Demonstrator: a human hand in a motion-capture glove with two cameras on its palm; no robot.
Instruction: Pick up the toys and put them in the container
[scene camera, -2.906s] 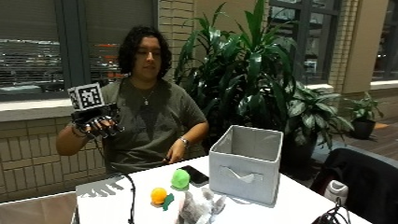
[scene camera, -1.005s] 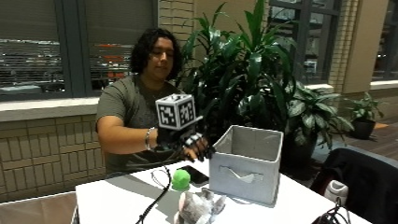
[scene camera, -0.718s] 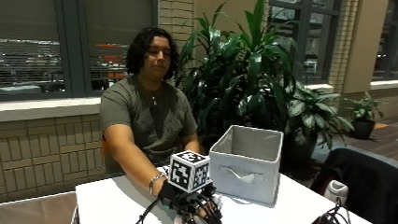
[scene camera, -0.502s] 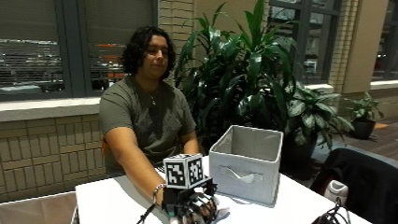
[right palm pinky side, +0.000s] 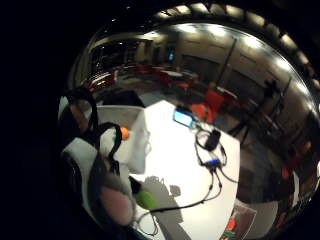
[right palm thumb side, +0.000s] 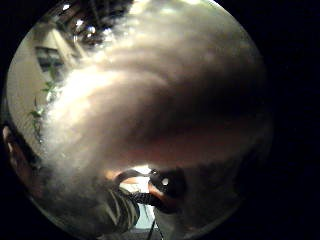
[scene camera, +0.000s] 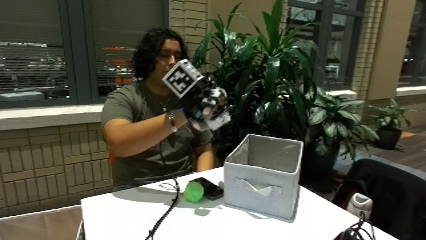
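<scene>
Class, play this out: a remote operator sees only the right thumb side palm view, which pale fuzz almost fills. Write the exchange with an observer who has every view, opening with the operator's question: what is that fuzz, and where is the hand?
Observer: In the outside view the gloved right hand is raised in front of the person's chest, fingers curled round a pale plush toy.
Operator: Where is the container?
Observer: A grey fabric bin stands open on the white table, well below the hand.
Operator: Any toys on the table?
Observer: One green toy lies there, beside a black phone near the bin.
</scene>
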